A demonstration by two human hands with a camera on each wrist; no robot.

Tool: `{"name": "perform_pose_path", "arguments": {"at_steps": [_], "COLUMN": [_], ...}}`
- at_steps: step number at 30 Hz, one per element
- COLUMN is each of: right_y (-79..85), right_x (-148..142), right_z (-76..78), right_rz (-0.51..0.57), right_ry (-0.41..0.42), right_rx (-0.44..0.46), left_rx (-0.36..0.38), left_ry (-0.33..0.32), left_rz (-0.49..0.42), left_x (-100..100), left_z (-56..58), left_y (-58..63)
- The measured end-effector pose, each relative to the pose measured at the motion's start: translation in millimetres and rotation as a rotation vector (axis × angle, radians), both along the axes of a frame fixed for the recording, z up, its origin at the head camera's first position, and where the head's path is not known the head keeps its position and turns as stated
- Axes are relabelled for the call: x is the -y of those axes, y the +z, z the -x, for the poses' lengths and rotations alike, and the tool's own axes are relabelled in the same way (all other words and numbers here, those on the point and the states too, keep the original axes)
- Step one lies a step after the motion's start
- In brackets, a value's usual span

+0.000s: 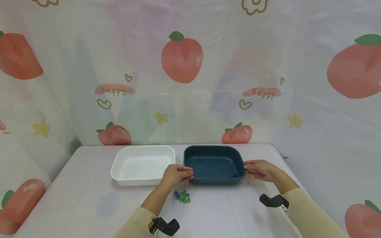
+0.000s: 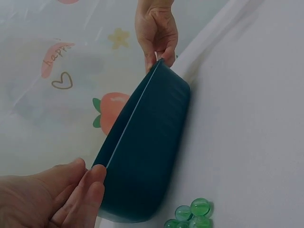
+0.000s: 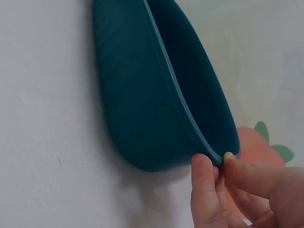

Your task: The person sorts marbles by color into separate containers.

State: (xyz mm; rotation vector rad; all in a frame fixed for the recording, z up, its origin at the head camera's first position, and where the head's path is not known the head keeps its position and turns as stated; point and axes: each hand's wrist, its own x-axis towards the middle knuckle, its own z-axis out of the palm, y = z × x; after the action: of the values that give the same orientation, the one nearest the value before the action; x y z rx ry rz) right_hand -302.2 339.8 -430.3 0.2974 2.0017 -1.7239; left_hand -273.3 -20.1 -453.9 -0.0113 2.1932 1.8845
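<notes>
A dark blue rectangular tub stands on the table, with a few blue marbles in its front right corner. My left hand pinches the tub's rim at the left end, thumb and fingertips on either side in the left wrist view. At the opposite end my right hand grips the rim between thumb and fingers, as the right wrist view also shows. In front of the tub, near my left wrist, lies a cluster of green glass marbles with a couple of blue marbles at its left.
To the left of the dark tub stands a white rectangular tub, its near right corner partly behind my left hand. A white cloth covers the table. Behind it hangs a curtain printed with peaches.
</notes>
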Motion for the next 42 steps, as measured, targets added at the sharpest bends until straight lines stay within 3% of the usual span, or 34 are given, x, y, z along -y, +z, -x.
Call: {"name": "perform_pose_path", "arguments": {"at_steps": [8,16,22,30,42], "right_y": [-0.8,0.8,1.4,1.6,0.6], "right_x": [1,2,2,3,2], "right_z": [-0.8,-1.1,-1.0,-2.8,-2.9], "right_rz": [0.003,-0.002,-0.001,-0.017,-0.028], "right_ry": [-0.005,-0.003,-0.012,-0.002,-0.002], "right_rx": [0.001,-0.004,0.001,-0.009,-0.011], "left_rx": [0.015,0.031,0.027,0.038,-0.035], "left_ry": [-0.015,-0.028,-0.036,0.03,0.101], "left_rz": [-0.035,-0.079,-0.045,0.016,0.098], "left_x": [3,18,33,51,59], "left_z": [-4.6,-20.1,-29.7,-38.2,-40.6], "left_y": [-1.3,-5.5,-10.1,-20.6,-34.8]}}
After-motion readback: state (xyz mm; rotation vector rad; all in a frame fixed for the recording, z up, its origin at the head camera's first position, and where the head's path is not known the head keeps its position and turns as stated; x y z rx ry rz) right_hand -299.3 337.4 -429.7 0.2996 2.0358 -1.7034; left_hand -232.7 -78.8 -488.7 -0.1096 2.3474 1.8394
